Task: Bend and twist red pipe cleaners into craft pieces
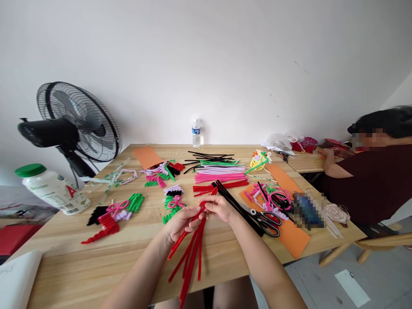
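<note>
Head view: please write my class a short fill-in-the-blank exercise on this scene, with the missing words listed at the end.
The pipe cleaners held by the left hand and right hand are coloured ____.
The white bottle has a cap coloured ____.
The scissors lie nearer the person's ____ hand.
In this view, the fan is to the ____ of the water bottle.

Missing words: red; green; right; left.

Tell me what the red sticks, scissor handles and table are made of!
Red sticks: probably matte fibre, from their velvety look; their insides don't show. Scissor handles: likely plastic, smooth and slightly shiny. Table: pale wood or a wood-look surface, from its grain lines.
</note>
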`<state>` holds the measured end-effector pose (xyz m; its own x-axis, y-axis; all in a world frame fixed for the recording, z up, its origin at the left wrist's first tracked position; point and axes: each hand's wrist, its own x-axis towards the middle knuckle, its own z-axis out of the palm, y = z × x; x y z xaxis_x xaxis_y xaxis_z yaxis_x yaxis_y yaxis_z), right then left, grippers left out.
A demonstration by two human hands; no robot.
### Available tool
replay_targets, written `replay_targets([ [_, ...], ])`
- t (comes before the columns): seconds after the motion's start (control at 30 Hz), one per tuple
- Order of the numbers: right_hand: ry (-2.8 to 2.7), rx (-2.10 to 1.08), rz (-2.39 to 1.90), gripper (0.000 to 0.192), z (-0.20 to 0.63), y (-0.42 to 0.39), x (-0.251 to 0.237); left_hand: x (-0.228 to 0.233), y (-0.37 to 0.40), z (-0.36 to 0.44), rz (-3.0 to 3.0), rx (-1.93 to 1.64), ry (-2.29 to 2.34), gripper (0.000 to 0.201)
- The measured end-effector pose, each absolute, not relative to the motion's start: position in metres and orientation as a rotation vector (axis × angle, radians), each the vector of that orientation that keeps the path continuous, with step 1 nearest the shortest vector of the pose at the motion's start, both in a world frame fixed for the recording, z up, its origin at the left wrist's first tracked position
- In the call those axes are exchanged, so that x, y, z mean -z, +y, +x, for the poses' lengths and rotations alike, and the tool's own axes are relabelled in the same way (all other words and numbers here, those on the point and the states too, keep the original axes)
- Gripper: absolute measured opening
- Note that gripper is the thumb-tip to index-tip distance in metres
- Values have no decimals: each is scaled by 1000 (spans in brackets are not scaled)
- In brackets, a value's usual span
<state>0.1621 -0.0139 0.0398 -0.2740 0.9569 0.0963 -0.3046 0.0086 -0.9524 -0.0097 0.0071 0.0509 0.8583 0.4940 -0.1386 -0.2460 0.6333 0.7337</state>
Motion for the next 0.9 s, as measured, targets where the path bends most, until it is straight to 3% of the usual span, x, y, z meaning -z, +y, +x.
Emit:
replay_targets([
  [0.3,-1115,-1585,-806,30,164,-10,-42,-57,5,-7,650,-477,348,16],
  [0.9,-1243,-1304,-1025,32,155,-14,-47,-52,3,-2,659,-498,424,16],
])
